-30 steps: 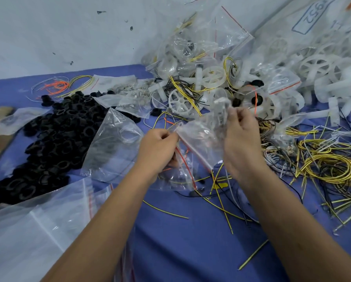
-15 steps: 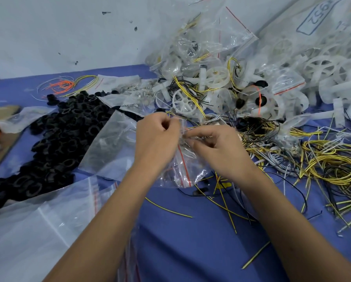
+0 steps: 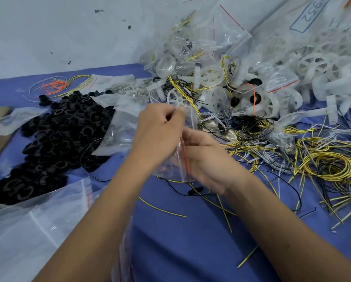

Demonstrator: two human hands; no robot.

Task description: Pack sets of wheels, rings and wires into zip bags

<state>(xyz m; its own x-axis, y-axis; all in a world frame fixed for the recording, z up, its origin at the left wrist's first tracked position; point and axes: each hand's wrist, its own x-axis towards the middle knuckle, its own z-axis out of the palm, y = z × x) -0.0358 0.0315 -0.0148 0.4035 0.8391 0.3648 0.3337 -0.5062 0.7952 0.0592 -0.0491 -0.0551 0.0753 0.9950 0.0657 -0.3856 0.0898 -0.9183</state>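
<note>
The zip bag [image 3: 175, 159] hangs between both hands above the blue surface [image 3: 191, 241], its red seal line running nearly upright, top tilted away from the person. The left hand [image 3: 160, 129] pinches the upper end with curled fingers; the right hand [image 3: 207, 159] cups the bag's right edge lower down, thumb against the seal. Both are equally near (the left sits higher). What the bag holds is probably wires, but motion blur and the left hand hide its mouth.

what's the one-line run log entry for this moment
step: handling zip bag | left hand: pinches bag | right hand: holds bag
</note>
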